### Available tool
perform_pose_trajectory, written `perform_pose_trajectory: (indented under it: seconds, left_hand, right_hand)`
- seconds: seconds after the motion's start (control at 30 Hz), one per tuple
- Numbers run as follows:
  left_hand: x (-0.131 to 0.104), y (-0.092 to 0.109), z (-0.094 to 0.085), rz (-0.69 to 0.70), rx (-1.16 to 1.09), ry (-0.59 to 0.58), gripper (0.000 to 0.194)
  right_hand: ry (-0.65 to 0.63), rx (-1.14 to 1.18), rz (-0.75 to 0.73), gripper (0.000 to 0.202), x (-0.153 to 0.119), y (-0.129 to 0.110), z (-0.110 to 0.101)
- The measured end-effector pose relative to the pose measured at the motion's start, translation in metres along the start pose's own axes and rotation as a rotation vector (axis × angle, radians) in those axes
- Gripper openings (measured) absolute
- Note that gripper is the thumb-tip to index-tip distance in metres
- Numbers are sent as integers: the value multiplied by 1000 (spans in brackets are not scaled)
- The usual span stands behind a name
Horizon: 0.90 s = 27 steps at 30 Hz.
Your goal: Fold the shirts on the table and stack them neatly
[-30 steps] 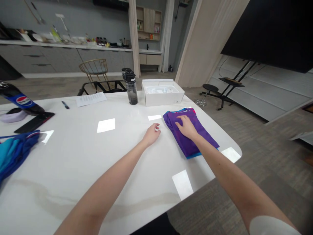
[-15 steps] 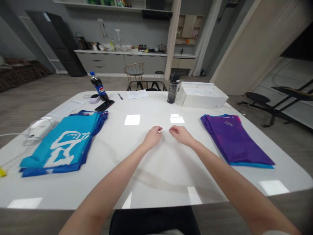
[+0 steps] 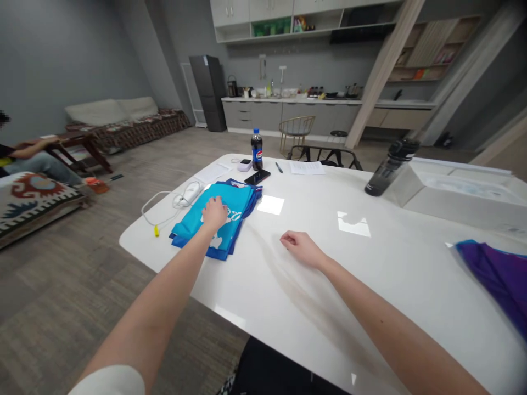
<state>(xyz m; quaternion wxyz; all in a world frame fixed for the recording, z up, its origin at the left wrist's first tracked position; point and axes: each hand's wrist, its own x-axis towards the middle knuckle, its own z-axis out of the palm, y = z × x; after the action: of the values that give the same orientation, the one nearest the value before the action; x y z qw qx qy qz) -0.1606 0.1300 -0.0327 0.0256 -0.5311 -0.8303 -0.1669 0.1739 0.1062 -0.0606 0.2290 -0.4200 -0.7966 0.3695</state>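
My left hand (image 3: 214, 213) is over the light-blue folded shirt (image 3: 193, 219) on the left, its fingers apart and slightly bent on or just above the cloth. The shirt has white lettering, partly covered by that hand, and lies on darker blue cloth. My right hand (image 3: 302, 248) hovers over or rests on the white table (image 3: 267, 291), fingers curled together with nothing in them. A folded purple shirt (image 3: 500, 280) with a light-blue edge lies at the far right, cut off by the frame.
Behind the blue shirt are a phone (image 3: 257, 176), a cola bottle (image 3: 257, 151), a pen (image 3: 279, 167) and papers (image 3: 307, 168). A charger with cable (image 3: 191, 192) lies left. A dark water bottle (image 3: 389, 170) and white box (image 3: 457, 192) stand right. A person (image 3: 37, 156) sits far left.
The view has turned to the left. My left hand has moved from the table's middle onto or just over the blue shirt. My right hand stays over the table.
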Motion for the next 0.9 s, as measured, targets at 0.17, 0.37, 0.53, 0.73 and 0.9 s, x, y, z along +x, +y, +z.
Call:
perform_pose_trajectory:
  seconds: [0.17, 0.37, 0.53, 0.73, 0.9]
  left_hand:
    - [6, -19, 5, 19, -13, -16, 22]
    - [-10, -11, -10, 37, -107, 93, 19]
    - [-69, 28, -35, 328, -266, 192, 19]
    - [-189, 101, -38, 905, -495, -64, 21]
    - [-246, 142, -9, 1222, -581, -350, 20]
  right_hand:
    - [-52, 16, -21, 24, -3, -13, 13]
    - [-49, 51, 13, 25, -20, -5, 14]
    - [56, 25, 25, 27, -27, -4, 2]
    - [394, 61, 70, 33, -33, 15, -42]
    - [396, 75, 125, 32, -63, 43, -63]
